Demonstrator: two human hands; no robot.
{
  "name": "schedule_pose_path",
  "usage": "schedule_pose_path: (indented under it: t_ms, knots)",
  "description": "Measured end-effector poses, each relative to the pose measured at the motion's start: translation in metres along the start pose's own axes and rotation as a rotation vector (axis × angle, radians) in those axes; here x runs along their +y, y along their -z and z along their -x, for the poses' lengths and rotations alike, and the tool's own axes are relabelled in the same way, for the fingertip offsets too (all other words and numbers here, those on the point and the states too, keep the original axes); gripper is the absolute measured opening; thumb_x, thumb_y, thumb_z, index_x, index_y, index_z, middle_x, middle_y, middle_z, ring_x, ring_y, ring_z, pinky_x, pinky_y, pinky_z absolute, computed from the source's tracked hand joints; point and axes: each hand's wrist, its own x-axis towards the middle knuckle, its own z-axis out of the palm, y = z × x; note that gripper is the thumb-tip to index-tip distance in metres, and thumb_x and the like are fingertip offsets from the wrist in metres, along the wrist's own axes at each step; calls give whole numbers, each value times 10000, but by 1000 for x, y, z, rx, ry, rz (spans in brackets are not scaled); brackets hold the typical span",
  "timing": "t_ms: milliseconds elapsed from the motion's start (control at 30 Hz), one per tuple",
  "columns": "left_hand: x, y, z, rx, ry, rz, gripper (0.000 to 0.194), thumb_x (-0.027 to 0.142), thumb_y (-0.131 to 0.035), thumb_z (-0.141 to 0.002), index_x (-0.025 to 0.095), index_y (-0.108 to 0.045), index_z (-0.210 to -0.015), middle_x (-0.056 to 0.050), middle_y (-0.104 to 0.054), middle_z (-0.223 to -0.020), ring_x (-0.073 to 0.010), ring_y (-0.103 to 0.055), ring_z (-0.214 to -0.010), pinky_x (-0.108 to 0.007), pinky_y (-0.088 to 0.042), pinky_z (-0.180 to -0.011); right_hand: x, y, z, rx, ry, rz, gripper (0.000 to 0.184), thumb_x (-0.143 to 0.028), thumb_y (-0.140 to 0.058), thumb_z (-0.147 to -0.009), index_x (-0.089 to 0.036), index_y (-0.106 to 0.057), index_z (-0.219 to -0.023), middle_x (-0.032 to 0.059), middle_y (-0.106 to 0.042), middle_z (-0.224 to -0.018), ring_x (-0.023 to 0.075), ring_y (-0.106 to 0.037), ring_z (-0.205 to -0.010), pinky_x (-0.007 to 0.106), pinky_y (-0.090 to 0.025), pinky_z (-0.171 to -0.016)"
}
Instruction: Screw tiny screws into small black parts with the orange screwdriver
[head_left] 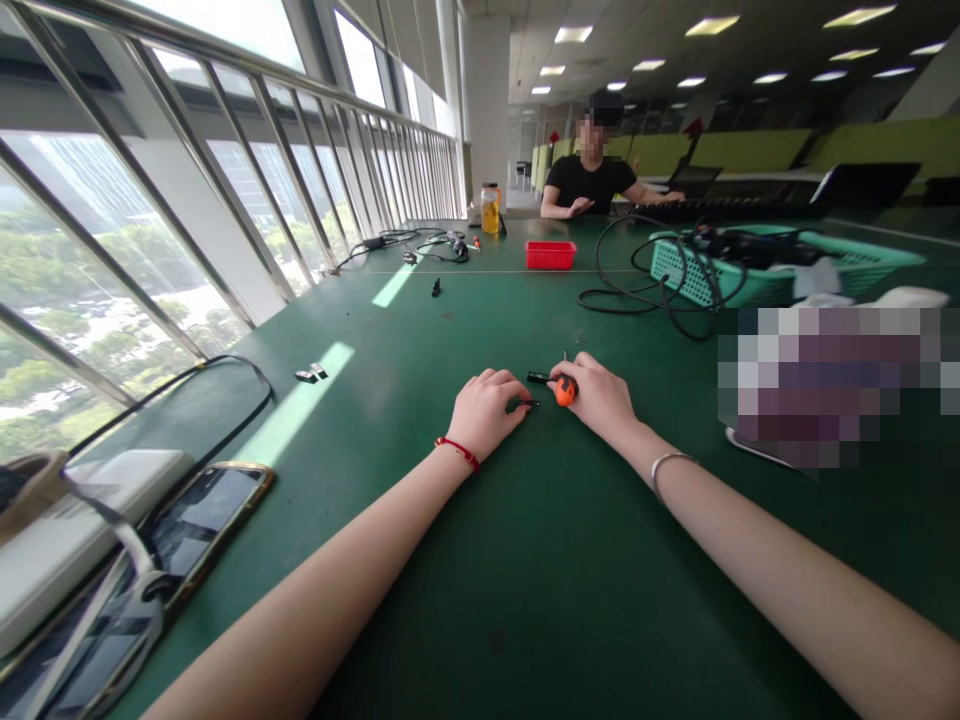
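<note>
My left hand (487,410), with a red cord bracelet at the wrist, pinches a small, thin black piece (530,403) between thumb and finger. Opposite it, my right hand (600,395) is closed around a screwdriver (566,390) whose orange and black handle end faces me. A bit of thin metal shaft shows beyond the fingers. Between the hands is a second small black part (538,378), close to the right fingertips; whether they touch it I cannot tell. Both hands rest low over the green table (495,570).
Small black and silver pieces (312,373) lie left, another black piece (436,288) farther back. Behind stand a red tray (550,256) and a jar (490,212). A teal basket (690,275) with cables is right; phones (217,500) lie front left. A person (590,180) sits opposite.
</note>
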Motion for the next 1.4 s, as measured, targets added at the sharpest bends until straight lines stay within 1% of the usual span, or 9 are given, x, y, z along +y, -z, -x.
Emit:
schedule_pose_path:
  t_ms: [100, 300, 433, 567, 667, 800, 933, 1200, 1400]
  knots:
    - [-2, -1, 0, 6, -9, 2, 118, 248, -587, -809, 224, -702, -820, -27, -662, -907, -190, -565, -858, -320, -463, -763, 1, -1, 0, 19, 43, -16, 188, -329, -504, -862, -259, -668, -922, 39, -562, -872, 144, -541, -682, 241, -320, -490]
    - [-1, -1, 0, -4, -5, -8, 127, 256, -585, -820, 221, -706, -833, -31, -665, -918, -195, -566, -865, -320, -464, -755, 1, -3, -4, 18, -5, -44, 207, -389, -550, -834, -272, -675, -951, 33, -565, -872, 155, -551, -707, 244, -332, -498]
    - [-1, -1, 0, -3, 5, 4, 123, 256, -587, -814, 218, -705, -820, -31, -661, -918, -188, -570, -852, -322, -471, -757, 1, -4, -5, -18, 37, -54, 207, -334, -523, -854, -279, -681, -976, 31, -560, -884, 149, -552, -719, 243, -337, -515]
    - [-1, -1, 0, 29, 4, 32, 88, 229, -612, -779, 217, -697, -796, -26, -653, -952, -187, -571, -889, -328, -481, -800, -1, -1, -4, -46, 117, -85, 223, -365, -532, -849, -274, -672, -995, 28, -557, -891, 145, -552, -717, 240, -351, -526]
    - [-1, -1, 0, 47, 8, 51, 71, 230, -624, -762, 218, -692, -775, -24, -647, -1029, -195, -569, -933, -348, -481, -850, 2, 2, -4, -16, 157, -150, 226, -346, -522, -840, -268, -667, -995, 28, -566, -888, 147, -555, -719, 238, -364, -530]
    - [-1, 0, 0, 24, 29, 83, 80, 232, -607, -767, 217, -686, -765, -22, -648, -1084, -204, -572, -962, -369, -489, -880, 15, 3, -6, 94, 62, -264, 205, -266, -526, -793, -244, -672, -935, 34, -601, -876, 163, -577, -749, 251, -401, -569]
    - [-1, 1, -2, 17, 41, 114, 75, 217, -608, -764, 213, -682, -763, -23, -650, -1112, -209, -573, -996, -382, -493, -908, 25, 1, -9, 155, -14, -345, 188, -233, -527, -770, -234, -680, -879, 41, -630, -851, 178, -596, -763, 281, -442, -627]
    - [-9, -1, -16, -37, -23, 91, 86, 211, -605, -771, 199, -690, -765, -39, -644, -1164, -232, -551, -1080, -406, -463, -957, 22, 1, -9, 137, 41, -333, 185, -219, -539, -755, -231, -679, -875, 39, -650, -866, 181, -610, -771, 284, -460, -641]
    - [-16, -8, -25, -53, 15, 237, 74, 234, -638, -745, 202, -703, -760, -27, -698, -1015, -197, -612, -963, -388, -481, -935, 23, 2, -9, 119, 46, -339, 192, -213, -543, -753, -230, -679, -888, 39, -650, -873, 177, -611, -777, 283, -463, -650]
